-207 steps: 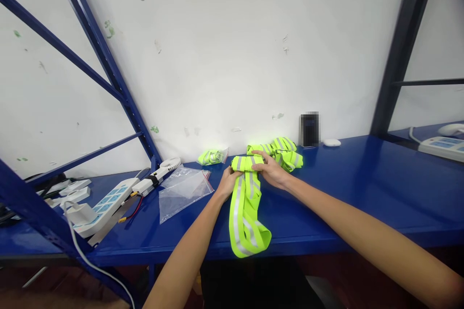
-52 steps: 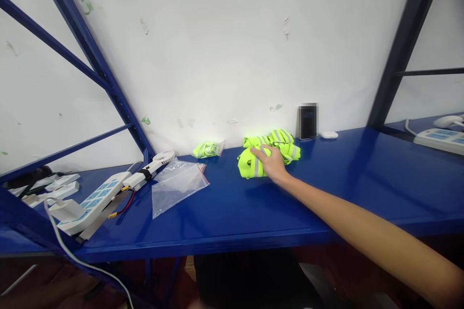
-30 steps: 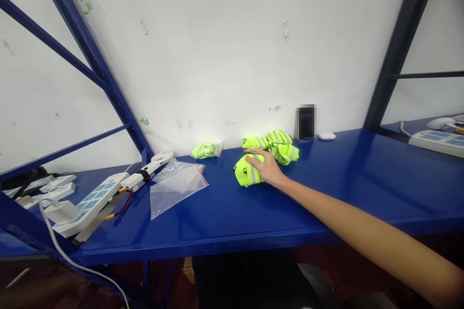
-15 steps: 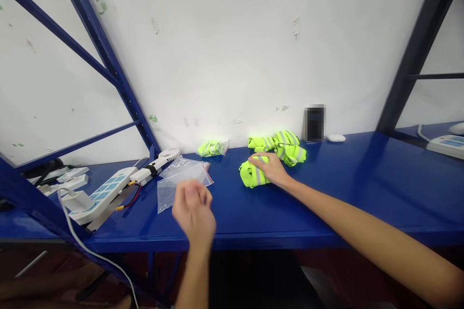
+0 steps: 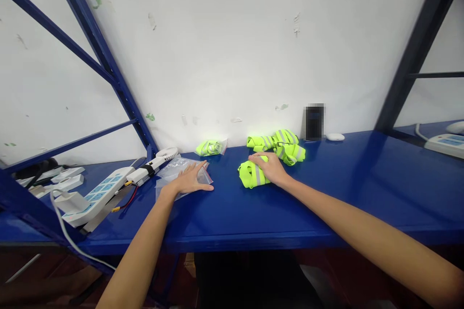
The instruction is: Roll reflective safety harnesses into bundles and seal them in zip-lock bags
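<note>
My right hand (image 5: 271,169) lies over a folded neon-yellow reflective band (image 5: 251,175) on the blue shelf (image 5: 326,188), fingers curved down onto it. My left hand (image 5: 189,180) rests flat and spread on a clear zip bag (image 5: 170,176) with a red seal strip. Behind the folded band sits a loose heap of the same yellow bands (image 5: 279,142). Another yellow band packed in a small clear bag (image 5: 210,147) lies near the wall.
At the left are a white power strip (image 5: 96,197) with a plugged-in adapter, a small white hand fan (image 5: 159,161) and cables. A dark phone (image 5: 314,121) leans on the wall beside a white puck (image 5: 334,137). Blue rack struts (image 5: 108,67) cross the left side.
The long band was folded into a small bundle and slid toward me under my right hand. My left hand rose into view and came down flat on the clear bag.
</note>
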`<state>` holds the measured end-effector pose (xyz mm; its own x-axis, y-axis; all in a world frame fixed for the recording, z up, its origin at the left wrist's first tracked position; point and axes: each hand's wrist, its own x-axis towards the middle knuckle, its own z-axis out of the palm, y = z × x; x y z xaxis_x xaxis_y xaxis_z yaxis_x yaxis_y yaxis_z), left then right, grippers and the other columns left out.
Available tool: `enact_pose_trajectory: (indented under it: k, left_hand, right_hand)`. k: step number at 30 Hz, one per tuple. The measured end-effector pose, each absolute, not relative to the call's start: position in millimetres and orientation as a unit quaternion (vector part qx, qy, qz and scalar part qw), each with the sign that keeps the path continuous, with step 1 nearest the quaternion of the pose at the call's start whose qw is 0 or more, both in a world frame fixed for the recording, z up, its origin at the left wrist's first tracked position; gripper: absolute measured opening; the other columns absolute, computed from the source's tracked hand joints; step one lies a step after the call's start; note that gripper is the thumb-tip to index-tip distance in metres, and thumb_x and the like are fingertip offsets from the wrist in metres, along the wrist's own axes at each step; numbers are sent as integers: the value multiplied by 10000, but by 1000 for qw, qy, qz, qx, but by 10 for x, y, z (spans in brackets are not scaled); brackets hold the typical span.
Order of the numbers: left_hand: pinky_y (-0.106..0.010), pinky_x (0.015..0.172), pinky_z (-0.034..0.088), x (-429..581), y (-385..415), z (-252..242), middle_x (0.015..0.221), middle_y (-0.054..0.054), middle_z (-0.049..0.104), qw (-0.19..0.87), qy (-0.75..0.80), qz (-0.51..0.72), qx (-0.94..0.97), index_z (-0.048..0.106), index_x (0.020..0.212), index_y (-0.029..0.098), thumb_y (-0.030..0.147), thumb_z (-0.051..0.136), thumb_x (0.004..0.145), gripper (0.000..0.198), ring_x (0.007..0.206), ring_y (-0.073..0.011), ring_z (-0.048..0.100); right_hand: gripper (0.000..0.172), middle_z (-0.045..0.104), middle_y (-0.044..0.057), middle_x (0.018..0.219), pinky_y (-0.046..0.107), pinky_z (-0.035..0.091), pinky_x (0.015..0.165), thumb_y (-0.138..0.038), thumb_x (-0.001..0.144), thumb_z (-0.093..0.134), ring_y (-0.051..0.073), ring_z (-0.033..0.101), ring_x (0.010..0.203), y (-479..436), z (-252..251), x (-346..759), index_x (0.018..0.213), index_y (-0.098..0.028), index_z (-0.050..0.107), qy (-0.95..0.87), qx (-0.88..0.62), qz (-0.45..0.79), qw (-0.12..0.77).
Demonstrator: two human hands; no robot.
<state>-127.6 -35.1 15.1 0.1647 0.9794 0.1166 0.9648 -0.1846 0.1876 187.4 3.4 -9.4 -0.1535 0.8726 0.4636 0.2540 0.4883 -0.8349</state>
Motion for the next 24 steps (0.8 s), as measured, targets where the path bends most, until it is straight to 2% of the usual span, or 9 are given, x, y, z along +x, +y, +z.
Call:
enact_pose_trajectory:
  k: [4,6,8,11,15,19,24]
  left_hand:
    - [-565,1033,291,-1095,-311,165,1381,-179,441,-7,624,140,769,174,1511,272,771,577,653,1071,1327,-415,349]
    - [-578,1073,233,-909,-351,268,1447,-175,338,-57,589,190,783,151,1511,286,756,588,664,1063,1380,-400,250]
    - [-572,1108,182,-680,-378,357,1491,-154,260,-80,531,217,815,145,1509,306,737,623,654,1070,1400,-376,211]
    - [-586,1125,131,-342,-327,367,1480,-144,282,-90,455,227,856,162,1505,313,725,677,603,1117,1383,-368,243]
    - [-580,1134,120,-75,-161,174,1446,-153,367,-89,419,259,866,61,1521,255,708,713,570,1238,1350,-350,317]
    - [-544,1151,109,-25,-127,-3,1465,-168,362,-120,413,294,854,56,1521,207,726,690,583,1246,1362,-339,313]
    - [-528,1157,107,-25,-225,-61,1392,-170,439,-173,400,294,851,206,1495,177,711,664,630,1116,1316,-329,376]
  right_hand:
    - [291,749,44,938,404,442,930,-470,805,607,279,653,968,28,-76,1877,820,-221,758,-686,-397,319,520]
    - [312,748,49,939,395,443,937,-481,802,605,275,651,980,32,-69,1869,811,-206,753,-659,-393,346,540]
    - [321,744,57,963,374,451,937,-478,798,606,270,645,1012,40,-64,1861,813,-189,745,-613,-381,382,577]
    - [306,737,74,1003,356,490,893,-455,768,642,269,653,1017,66,-57,1863,855,-176,729,-517,-359,449,634]
    - [344,747,88,937,366,542,779,-458,727,676,274,696,896,122,-51,1898,910,-167,699,-426,-358,517,651]
    - [339,749,78,911,361,532,792,-482,738,651,272,688,900,148,-67,1922,854,-169,710,-471,-381,467,645]
    - [340,745,50,912,346,470,884,-499,793,602,264,650,966,82,-92,1888,803,-186,735,-597,-388,350,609]
